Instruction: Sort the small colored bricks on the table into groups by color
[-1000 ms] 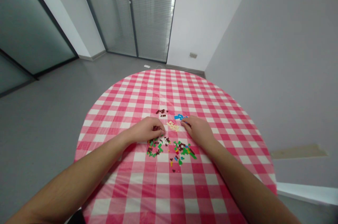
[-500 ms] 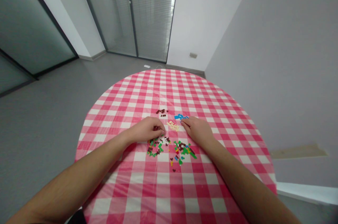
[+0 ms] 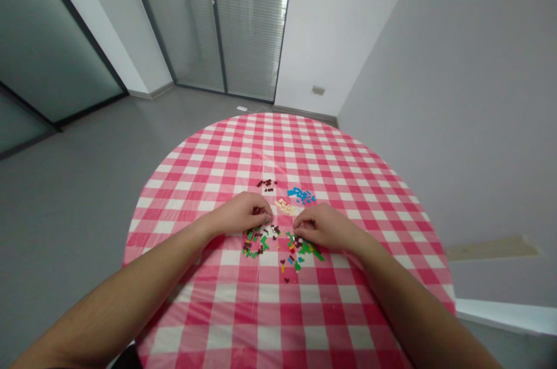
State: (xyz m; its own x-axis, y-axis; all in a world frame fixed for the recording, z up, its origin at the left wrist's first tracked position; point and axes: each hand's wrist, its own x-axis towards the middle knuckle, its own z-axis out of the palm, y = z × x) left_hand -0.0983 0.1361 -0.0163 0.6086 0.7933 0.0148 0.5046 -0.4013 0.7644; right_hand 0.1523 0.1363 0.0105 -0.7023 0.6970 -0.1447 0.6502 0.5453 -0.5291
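Note:
My left hand (image 3: 249,212) rests on the cloth with its fingers curled and the tips close together; what they hold, if anything, is hidden. Just in front of it lies a mixed pile of green and brown building bricks (image 3: 255,245). Over the upper edge of another mixed pile of mostly green bricks (image 3: 307,248) is my right hand (image 3: 322,225), thumb and fingers brought together at a point. Anything in that pinch is too small to make out. Cream bricks (image 3: 285,206) lie between the hands, with blue bricks (image 3: 301,195) beyond my right hand.
Dark brown bricks (image 3: 267,185) form a small group beyond my left hand. A few loose bricks, among them a brown one (image 3: 286,281), lie nearer my body. The round table wears a pink and white checked cloth (image 3: 270,148). A wall (image 3: 483,125) stands to the right.
My right hand has drawn back from the blue bricks to the mostly green pile, uncovering the blue group. My left hand has stayed in place.

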